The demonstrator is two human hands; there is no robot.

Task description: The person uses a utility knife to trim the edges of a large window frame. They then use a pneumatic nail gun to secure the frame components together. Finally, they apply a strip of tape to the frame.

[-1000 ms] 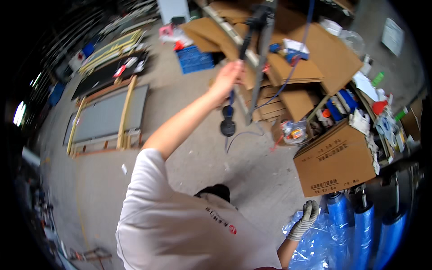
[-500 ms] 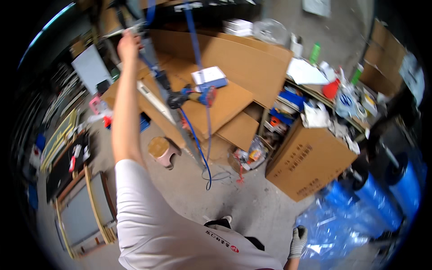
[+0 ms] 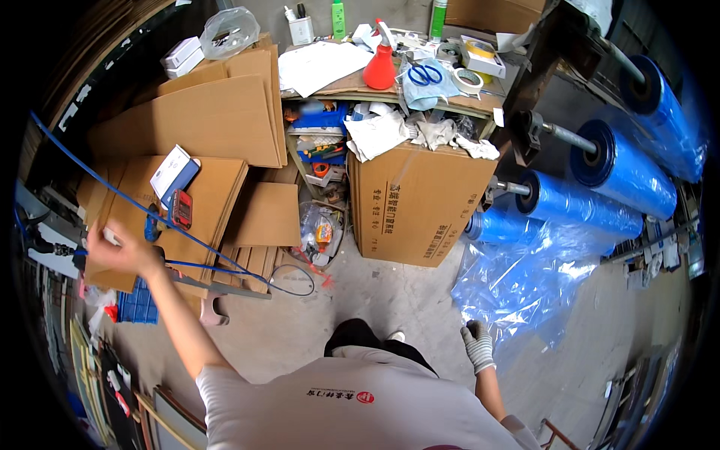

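My bare left hand [image 3: 124,251] is stretched out to the left, level with the blue hose [image 3: 202,262]. Its fingers are slightly bent and apart, a little blurred, and I make out nothing held in them. Beside it, at the far left, is a black tool fitting [image 3: 54,248] on the hose. A red and blue power tool [image 3: 180,210] rests on cardboard sheets [image 3: 202,184] just beyond the hand. My right hand [image 3: 478,346], in a striped glove with dark fingertips, hangs low at my right side near loose blue plastic film [image 3: 510,289]. Its fingers are loosely curved, with nothing visible in them.
A large carton [image 3: 420,206] stands ahead against a cluttered bench with a red spray bottle [image 3: 379,67], blue scissors [image 3: 424,73] and a tape roll [image 3: 468,81]. Rolls of blue film [image 3: 626,169] sit on metal bars at right. A stool [image 3: 215,311] and blue crate [image 3: 138,304] stand at left.
My view has swung to the right. My left hand has come down from the upper end of the tool stand and is off it. The right hand still hangs low.
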